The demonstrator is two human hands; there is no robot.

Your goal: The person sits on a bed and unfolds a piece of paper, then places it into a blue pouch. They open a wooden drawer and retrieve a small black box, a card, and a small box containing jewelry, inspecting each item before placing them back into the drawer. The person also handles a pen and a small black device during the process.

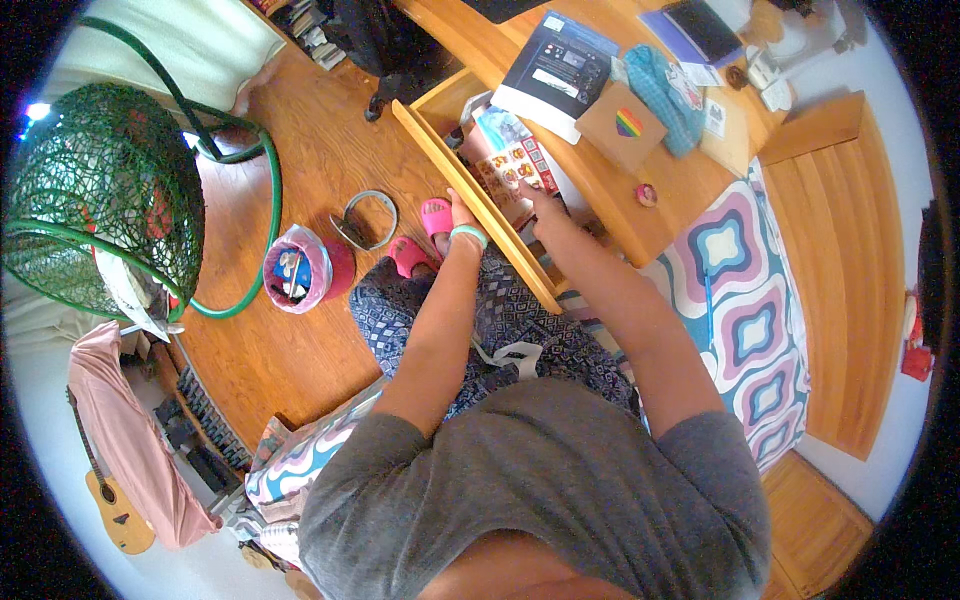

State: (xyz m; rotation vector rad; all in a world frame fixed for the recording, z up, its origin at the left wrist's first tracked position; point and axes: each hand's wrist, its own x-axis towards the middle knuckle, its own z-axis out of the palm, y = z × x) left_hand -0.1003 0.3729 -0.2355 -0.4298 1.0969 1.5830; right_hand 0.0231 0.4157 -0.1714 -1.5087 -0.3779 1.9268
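A wooden drawer is pulled out of the desk in front of me. My left hand, with a pale green band at the wrist, is at the outer side of the drawer front and grips its edge. Inside the drawer, my right hand reaches over a sheet of printed stickers, a finger extended onto or just above it. Whether it pinches the sheet is hidden. Behind the stickers lie a light blue printed packet and other papers, partly covered by the desktop's edge.
On the desk are a dark printed package, a brown card with a rainbow heart, a teal cloth and a small round pink item. A lined bin, a grey ring-shaped object and a green netted hanging chair stand left.
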